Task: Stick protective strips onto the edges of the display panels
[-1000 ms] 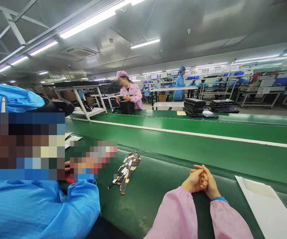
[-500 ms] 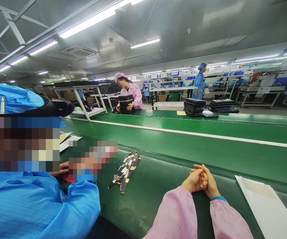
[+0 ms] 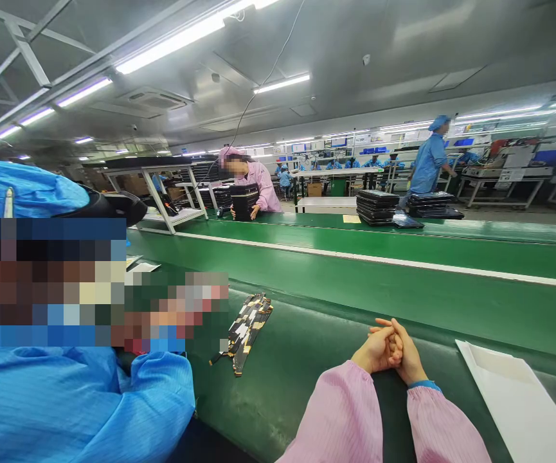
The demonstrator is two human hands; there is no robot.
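Note:
My left hand (image 3: 373, 352) and my right hand (image 3: 409, 359) are clasped together above the green mat, fingers folded into each other, with no object showing between them. Both wear pink sleeves. Left of them, a bundle of flat, dark flex cables (image 3: 247, 331) with gold and white patches lies on the mat, apart from my hands. To the right rests a white paper sheet or envelope (image 3: 519, 392), closest to my right hand but not touching it.
A co-worker in blue (image 3: 80, 399) sits close on my left, arm on the bench. Across the green conveyor (image 3: 335, 270), a person in pink (image 3: 264, 183) holds a dark stack (image 3: 243, 202). Stacks of black panels (image 3: 376, 206) stand on the far side, near a white frame stand (image 3: 162, 206).
My hands have not moved. The person in blue at the back has walked to the right. The person in pink leans lower over the dark stack, which has dropped slightly. The co-worker's head has shifted.

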